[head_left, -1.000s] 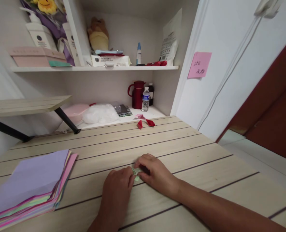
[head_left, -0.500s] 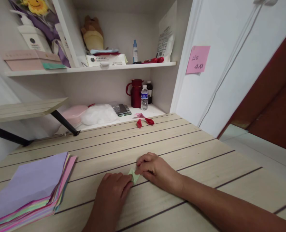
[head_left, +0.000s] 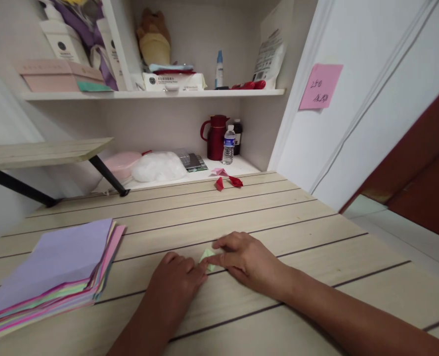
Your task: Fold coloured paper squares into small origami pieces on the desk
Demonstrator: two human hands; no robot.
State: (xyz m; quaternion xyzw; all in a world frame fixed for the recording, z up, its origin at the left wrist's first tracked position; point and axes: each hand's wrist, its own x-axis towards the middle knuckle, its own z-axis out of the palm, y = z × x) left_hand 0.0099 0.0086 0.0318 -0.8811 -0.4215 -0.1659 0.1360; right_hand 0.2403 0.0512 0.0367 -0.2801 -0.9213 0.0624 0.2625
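Note:
A small piece of folded light green paper (head_left: 206, 254) lies on the wooden table between both hands. My left hand (head_left: 177, 277) comes from the lower left, its fingers curled and the thumb pressing the paper's near left edge. From the right, my right hand (head_left: 247, 259) reaches over the paper with its index finger laid across it and the other fingers bent. The fingers hide parts of the paper's outline.
A stack of coloured paper sheets (head_left: 56, 267) lies at the left. Red folded paper pieces (head_left: 236, 182) and a pink folded piece (head_left: 219, 172) sit at the table's far edge. Behind stand a dark red jug (head_left: 216, 138) and a water bottle (head_left: 228, 146). A raised wooden shelf (head_left: 49, 151) overhangs the left.
My right index finger has moved left across the green paper, and my left thumb now presses at its near edge. The view has shifted, so the scene sits a little further right.

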